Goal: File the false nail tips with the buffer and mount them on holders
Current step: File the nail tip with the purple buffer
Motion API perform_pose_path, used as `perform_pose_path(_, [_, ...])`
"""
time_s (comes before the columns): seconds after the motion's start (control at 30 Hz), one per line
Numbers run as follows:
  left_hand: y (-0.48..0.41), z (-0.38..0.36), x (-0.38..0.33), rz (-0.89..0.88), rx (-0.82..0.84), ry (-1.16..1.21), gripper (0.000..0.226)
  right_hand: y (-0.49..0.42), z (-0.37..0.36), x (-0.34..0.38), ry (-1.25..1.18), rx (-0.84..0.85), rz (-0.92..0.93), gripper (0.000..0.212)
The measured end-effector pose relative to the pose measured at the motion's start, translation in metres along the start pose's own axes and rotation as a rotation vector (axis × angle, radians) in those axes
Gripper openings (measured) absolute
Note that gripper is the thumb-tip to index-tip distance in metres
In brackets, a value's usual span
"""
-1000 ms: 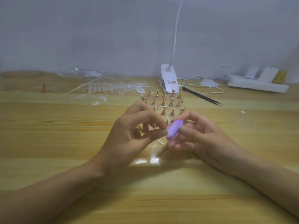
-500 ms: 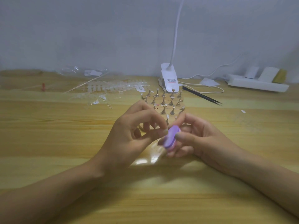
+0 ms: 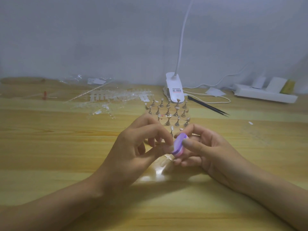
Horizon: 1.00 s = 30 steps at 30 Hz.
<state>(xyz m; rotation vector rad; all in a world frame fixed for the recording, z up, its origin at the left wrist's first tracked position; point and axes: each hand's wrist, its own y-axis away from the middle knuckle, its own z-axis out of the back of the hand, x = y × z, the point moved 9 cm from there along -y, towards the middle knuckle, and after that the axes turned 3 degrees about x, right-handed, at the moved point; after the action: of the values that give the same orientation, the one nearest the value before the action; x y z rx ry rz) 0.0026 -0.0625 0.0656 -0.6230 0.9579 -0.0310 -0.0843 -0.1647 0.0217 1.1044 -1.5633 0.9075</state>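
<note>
My right hand (image 3: 205,149) grips a small purple and pink buffer block (image 3: 179,144) between thumb and fingers. My left hand (image 3: 136,147) pinches a clear false nail tip (image 3: 170,146) at its fingertips, and the tip touches the buffer's left face. The tip is mostly hidden by my fingers. Both hands hover over the wooden table (image 3: 50,147). Just behind them stands a clear base with several gold nail holders (image 3: 168,112). Clear strips of nail tips (image 3: 115,97) lie scattered at the back left.
A white clip lamp (image 3: 175,90) with a gooseneck stands behind the holders. Black tweezers (image 3: 208,106) lie to its right. A white power strip (image 3: 265,95) sits at the back right. A small red object (image 3: 44,95) lies at the far left.
The buffer has shifted slightly up and down against the nail tip, its tilt changing. My left hand has stayed almost still.
</note>
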Motion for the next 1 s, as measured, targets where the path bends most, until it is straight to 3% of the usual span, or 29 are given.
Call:
perform_pose_path(0.17, [-0.002,0.001,0.002,0.015,-0.013,-0.004,0.008,0.002,-0.012,0.0,0.054,0.101,-0.009,0.014])
perform_pose_path(0.3, [-0.001,0.002,0.003,0.024,-0.018,0.002,0.007,0.001,0.003,0.001,-0.019,-0.035,0.021,0.029])
perform_pose_path(0.43, [-0.001,0.001,-0.003,-0.017,-0.021,-0.058,0.008,0.003,-0.012,0.0,0.067,0.086,0.013,0.02])
perform_pose_path(0.53, [0.0,0.001,-0.006,-0.035,-0.023,-0.064,0.008,0.004,0.0,0.002,0.014,-0.035,0.023,0.024])
perform_pose_path(0.63, [0.0,-0.001,-0.009,-0.061,0.002,-0.095,0.006,0.003,-0.01,0.001,0.062,0.051,0.01,0.017])
perform_pose_path(0.73, [0.0,0.001,-0.008,-0.066,-0.019,-0.102,0.006,0.005,-0.003,0.002,0.034,-0.016,0.019,0.023])
perform_pose_path(0.83, [-0.001,-0.004,-0.008,-0.075,0.026,-0.084,0.006,0.006,-0.012,0.001,0.08,0.074,0.007,0.016])
perform_pose_path(1.0, [-0.001,0.0,-0.005,-0.043,-0.002,-0.075,0.009,0.005,-0.005,0.004,0.014,-0.001,0.034,0.031])
